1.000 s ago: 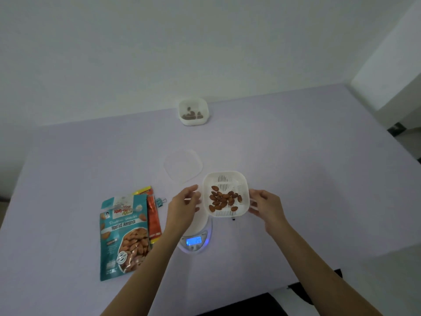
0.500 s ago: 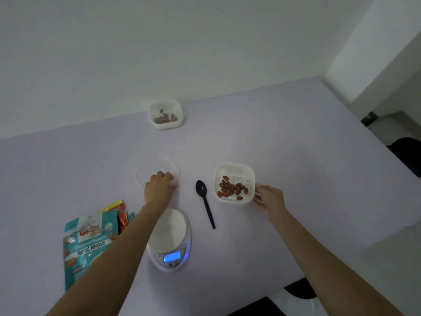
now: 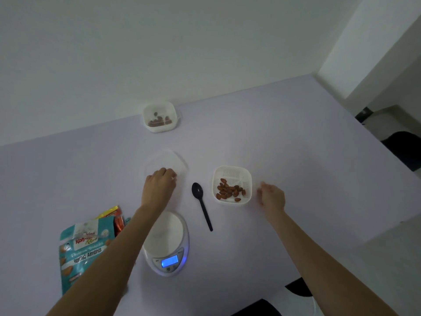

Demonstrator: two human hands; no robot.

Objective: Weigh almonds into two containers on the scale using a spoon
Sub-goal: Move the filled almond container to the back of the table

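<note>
A white slotted container [image 3: 232, 174] holding several almonds sits on the table, right of the black spoon [image 3: 202, 205]. My right hand [image 3: 272, 196] hovers just right of that container with loosely curled fingers and does not touch it. My left hand [image 3: 160, 185] reaches past the scale [image 3: 167, 244], and its curled fingers pinch the near edge of a clear lid [image 3: 173, 160]. The scale's platform is bare and its display glows blue. A second white container [image 3: 160, 126] with a few almonds stands far back by the wall.
A teal bag of roasted almonds [image 3: 83, 250] lies at the left under my left forearm, with an orange packet [image 3: 115, 215] behind it. The table's right edge [image 3: 376, 137] drops off to the floor, where a dark chair shows.
The almond container left the scale and now rests on the table to the right. My right hand let go of it. My left hand moved forward onto the clear lid.
</note>
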